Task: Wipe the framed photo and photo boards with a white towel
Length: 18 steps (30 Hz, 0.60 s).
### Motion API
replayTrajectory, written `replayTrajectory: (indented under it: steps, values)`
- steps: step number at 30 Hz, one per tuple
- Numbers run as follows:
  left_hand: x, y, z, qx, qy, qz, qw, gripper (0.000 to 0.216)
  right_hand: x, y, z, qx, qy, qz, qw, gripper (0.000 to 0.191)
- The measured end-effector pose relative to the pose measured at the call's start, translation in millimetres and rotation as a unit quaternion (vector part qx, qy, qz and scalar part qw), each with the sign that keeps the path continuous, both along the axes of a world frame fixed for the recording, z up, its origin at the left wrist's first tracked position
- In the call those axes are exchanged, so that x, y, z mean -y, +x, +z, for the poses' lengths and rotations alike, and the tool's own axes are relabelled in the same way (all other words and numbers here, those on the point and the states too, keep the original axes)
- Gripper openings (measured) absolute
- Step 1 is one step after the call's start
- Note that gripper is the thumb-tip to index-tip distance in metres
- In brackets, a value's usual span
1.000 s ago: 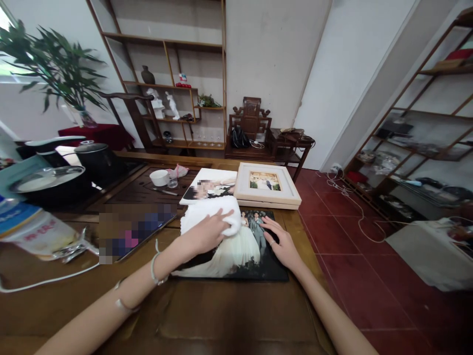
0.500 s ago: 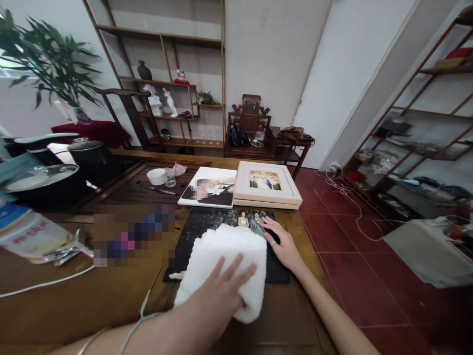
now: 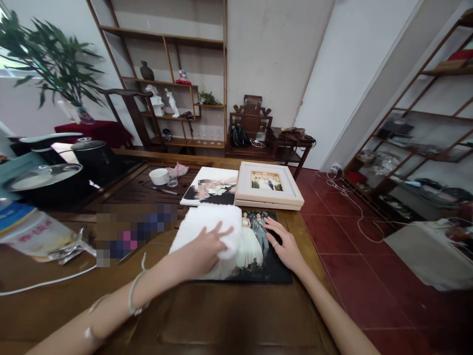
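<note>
A folded white towel [image 3: 207, 224] lies over the left part of a dark wedding photo panel [image 3: 254, 273], which is flat on the wooden table. My left hand [image 3: 207, 249] presses down on the towel, its fingers bent into the cloth and holding it. The panel's left part is hidden under the towel and hand; a couple in a white gown and grey suit shows on the uncovered part. My right hand [image 3: 283, 244] rests open on the panel's right edge, fingers spread, a ring on one finger.
Behind the panel lie a white photo board [image 3: 210, 186] and stacked cream frames [image 3: 269, 185]. A white bowl [image 3: 158, 176] stands on a dark tea tray. Black pots [image 3: 48, 182] and a plastic bag [image 3: 37, 231] are at the left; the table's right edge drops to red tiles.
My left hand and the towel have moved away from me and left across the panel, uncovering its lower middle and the gown. My right hand stays at the right edge.
</note>
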<state>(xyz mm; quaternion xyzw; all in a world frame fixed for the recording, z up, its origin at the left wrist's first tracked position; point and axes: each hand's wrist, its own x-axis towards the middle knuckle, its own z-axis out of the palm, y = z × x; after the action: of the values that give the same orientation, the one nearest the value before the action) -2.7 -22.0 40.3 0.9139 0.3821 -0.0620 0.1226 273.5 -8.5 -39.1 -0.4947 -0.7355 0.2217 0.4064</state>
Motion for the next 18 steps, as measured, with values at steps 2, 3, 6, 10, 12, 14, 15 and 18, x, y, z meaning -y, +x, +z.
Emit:
replayTrajectory:
  steps: [2,3,6,10,12,14,15,18]
  values:
    - [32,12,0.4,-0.025,-0.012,-0.048,0.998,0.042,0,0,-0.6,-0.001,0.000,0.001,1.000,0.028]
    - [47,17,0.8,-0.028,-0.023,-0.074,0.997,0.040,0,0,-0.8,-0.001,0.000,0.002,1.000,0.028]
    - [70,21,6.6,-0.009,-0.048,-0.127,0.991,0.033,0,0,-0.8,0.000,0.000,0.001,1.000,0.027]
    - [51,4,24.4,0.036,-0.091,-0.113,0.989,0.034,0,0,-0.3,0.008,-0.003,0.000,1.000,0.027]
    - [29,-9,30.1,0.051,-0.120,-0.079,0.988,0.034,0,0,-0.1,0.011,-0.005,0.001,1.000,0.028]
    - [4,-23,28.5,0.066,-0.116,-0.036,0.990,0.028,1,0,0.2,0.012,-0.005,0.000,1.000,0.028]
    - [-8,-28,25.0,0.077,-0.093,-0.014,0.993,0.026,1,0,0.3,0.012,-0.004,-0.001,1.000,0.027]
    - [-37,-40,11.0,0.093,-0.013,0.046,0.995,0.022,1,0,0.9,0.010,-0.002,0.001,1.000,0.028]
